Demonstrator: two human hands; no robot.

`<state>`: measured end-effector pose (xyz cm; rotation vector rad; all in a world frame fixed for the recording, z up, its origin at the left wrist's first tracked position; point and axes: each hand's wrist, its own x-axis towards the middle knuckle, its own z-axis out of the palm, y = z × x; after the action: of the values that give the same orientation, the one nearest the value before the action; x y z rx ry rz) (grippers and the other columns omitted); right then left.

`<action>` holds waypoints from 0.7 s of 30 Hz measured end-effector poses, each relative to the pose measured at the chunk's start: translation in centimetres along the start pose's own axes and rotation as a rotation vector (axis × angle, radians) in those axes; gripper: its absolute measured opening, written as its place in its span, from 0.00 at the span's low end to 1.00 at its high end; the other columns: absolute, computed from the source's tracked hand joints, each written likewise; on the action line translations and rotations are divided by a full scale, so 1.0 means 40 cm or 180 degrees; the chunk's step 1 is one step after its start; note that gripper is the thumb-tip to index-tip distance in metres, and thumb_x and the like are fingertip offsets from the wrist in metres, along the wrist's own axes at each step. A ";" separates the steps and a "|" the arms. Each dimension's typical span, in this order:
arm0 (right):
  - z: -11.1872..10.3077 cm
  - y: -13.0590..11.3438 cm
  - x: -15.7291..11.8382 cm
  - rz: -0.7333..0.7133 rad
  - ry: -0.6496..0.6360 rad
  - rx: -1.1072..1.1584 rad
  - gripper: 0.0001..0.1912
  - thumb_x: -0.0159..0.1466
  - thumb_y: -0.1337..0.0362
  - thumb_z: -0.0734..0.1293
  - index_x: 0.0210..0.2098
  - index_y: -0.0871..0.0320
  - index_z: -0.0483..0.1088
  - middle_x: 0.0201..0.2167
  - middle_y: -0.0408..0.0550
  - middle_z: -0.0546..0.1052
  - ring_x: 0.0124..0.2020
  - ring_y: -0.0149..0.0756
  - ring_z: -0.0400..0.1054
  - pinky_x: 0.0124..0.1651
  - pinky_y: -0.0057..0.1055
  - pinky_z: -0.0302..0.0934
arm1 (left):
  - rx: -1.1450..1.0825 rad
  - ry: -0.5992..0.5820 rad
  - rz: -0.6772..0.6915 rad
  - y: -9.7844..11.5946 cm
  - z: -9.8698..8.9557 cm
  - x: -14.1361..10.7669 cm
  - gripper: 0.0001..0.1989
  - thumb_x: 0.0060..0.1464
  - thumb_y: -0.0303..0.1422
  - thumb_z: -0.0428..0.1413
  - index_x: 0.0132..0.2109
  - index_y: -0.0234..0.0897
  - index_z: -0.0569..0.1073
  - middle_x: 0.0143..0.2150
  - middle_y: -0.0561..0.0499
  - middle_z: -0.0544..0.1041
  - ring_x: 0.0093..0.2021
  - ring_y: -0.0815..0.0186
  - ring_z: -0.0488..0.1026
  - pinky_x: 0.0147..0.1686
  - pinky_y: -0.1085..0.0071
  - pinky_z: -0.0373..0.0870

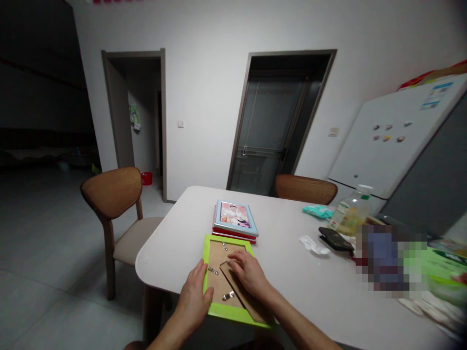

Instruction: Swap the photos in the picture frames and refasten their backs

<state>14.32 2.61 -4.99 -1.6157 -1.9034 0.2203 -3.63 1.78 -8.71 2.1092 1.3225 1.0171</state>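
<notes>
A green picture frame (233,313) lies back side up at the table's near edge, its brown backing board (218,287) and metal clips showing. My left hand (193,296) grips the frame's left side, thumb on top. Over the right part of the back, my right hand (248,273) has its fingers pinched near the top of a brown stand flap (251,304), which slants down to the lower right corner. Just beyond the green frame sits a stack of frames, with a light blue frame (236,227) holding a photo on top and red ones beneath.
On the white table (171,233) at the right are a white plastic piece (314,245), a black phone-like object (335,238), a teal packet (318,211), a bottle (350,211) and green packaging (445,272). Wooden chairs stand left (113,192) and behind (305,189).
</notes>
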 end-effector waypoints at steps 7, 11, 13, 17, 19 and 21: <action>0.064 0.036 0.112 0.0427 0.0034 -0.0833 0.14 0.57 0.62 0.56 0.34 0.59 0.70 0.33 0.52 0.68 0.38 0.38 0.59 0.38 0.32 0.50 | 0.0160 -0.0122 0.0011 0.007 -0.005 0.005 0.26 0.42 0.26 0.48 0.52 0.26 0.61 0.55 0.39 0.60 0.55 0.61 0.57 0.54 0.66 0.53; 0.078 0.049 0.118 0.0485 -0.0011 -0.0933 0.14 0.58 0.61 0.55 0.38 0.55 0.69 0.35 0.50 0.67 0.39 0.37 0.57 0.38 0.31 0.48 | 0.0149 -0.0100 -0.0015 0.007 -0.005 0.007 0.26 0.42 0.27 0.48 0.51 0.28 0.61 0.55 0.41 0.61 0.55 0.61 0.57 0.54 0.66 0.53; 0.078 0.051 0.117 0.0503 -0.0053 -0.0972 0.14 0.58 0.60 0.55 0.39 0.53 0.69 0.35 0.49 0.67 0.39 0.37 0.57 0.38 0.30 0.47 | 0.0189 -0.0135 -0.0063 0.006 -0.003 0.009 0.26 0.41 0.27 0.48 0.52 0.28 0.61 0.56 0.41 0.60 0.55 0.61 0.57 0.54 0.66 0.52; 0.076 0.045 0.120 0.0500 -0.0132 -0.0990 0.13 0.58 0.61 0.56 0.37 0.51 0.70 0.35 0.48 0.67 0.38 0.36 0.57 0.37 0.29 0.47 | 0.0338 -0.0249 -0.0089 0.008 -0.001 0.011 0.27 0.41 0.26 0.48 0.52 0.24 0.60 0.56 0.39 0.59 0.55 0.61 0.56 0.54 0.67 0.51; 0.074 0.037 0.124 0.0455 -0.0157 -0.0957 0.13 0.57 0.61 0.57 0.36 0.49 0.71 0.34 0.47 0.67 0.39 0.36 0.57 0.36 0.29 0.47 | 0.0349 -0.0264 -0.0083 0.009 0.000 0.011 0.27 0.41 0.26 0.48 0.52 0.24 0.60 0.56 0.39 0.59 0.55 0.62 0.56 0.54 0.67 0.51; 0.067 0.028 0.123 0.0396 -0.0171 -0.0908 0.13 0.57 0.62 0.57 0.35 0.49 0.71 0.34 0.47 0.68 0.39 0.36 0.58 0.36 0.29 0.47 | 0.0340 -0.0243 -0.0104 0.009 0.000 0.010 0.27 0.41 0.27 0.48 0.52 0.26 0.60 0.56 0.40 0.59 0.55 0.62 0.56 0.54 0.68 0.51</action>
<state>13.52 8.19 -5.94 -1.9364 -1.9452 0.0439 -3.31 1.97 -8.32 2.1742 1.3971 0.8612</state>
